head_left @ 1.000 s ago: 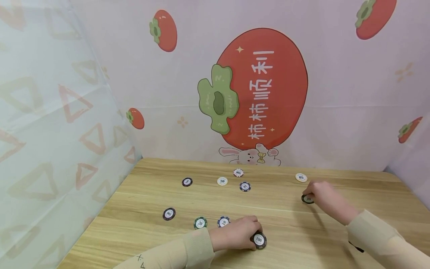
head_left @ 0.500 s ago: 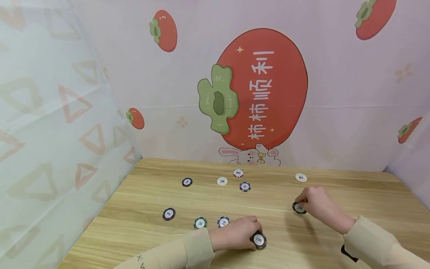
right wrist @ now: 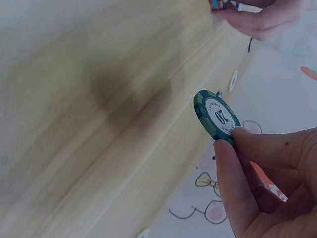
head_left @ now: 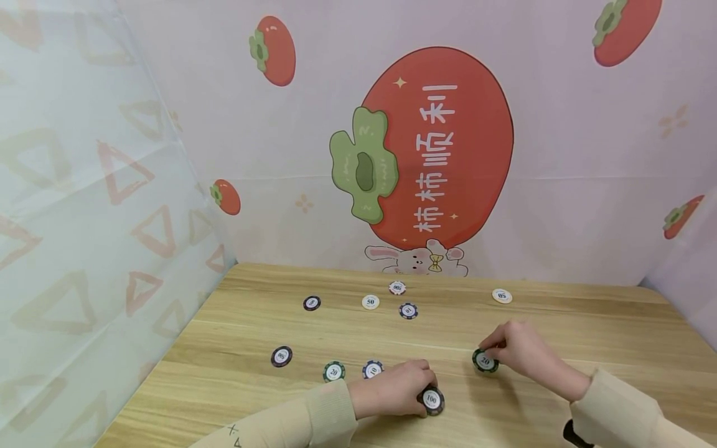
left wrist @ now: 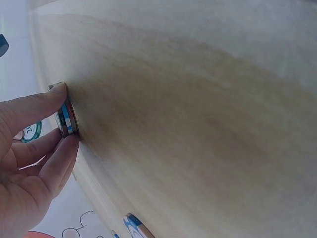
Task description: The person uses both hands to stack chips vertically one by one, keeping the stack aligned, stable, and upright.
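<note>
My left hand (head_left: 396, 388) grips a short stack of poker chips (head_left: 432, 401) by its edges, low at the front of the table; a black chip marked 100 is on top. In the left wrist view, thumb and fingers hold the stack (left wrist: 68, 118) from opposite sides, and its layered edge shows blue, red and dark bands. Between thumb and fingertips my right hand (head_left: 522, 350) pinches a green poker chip (head_left: 484, 361) marked 20, to the right of the stack. The right wrist view has this green chip (right wrist: 217, 118) tilted and held by its rim, above the wood.
Left of my left hand lie a green 20 chip (head_left: 334, 371), a partly covered blue chip (head_left: 372, 369) and a dark chip (head_left: 282, 356). Several more chips are farther back, among them a yellowish chip (head_left: 501, 296) at the right. A printed cloth backdrop (head_left: 313, 137) borders the wooden table (head_left: 252, 280).
My right hand has carried the green chip leftward and nearer to the front, toward the stack. The left hand and its stack have stayed in place.
</note>
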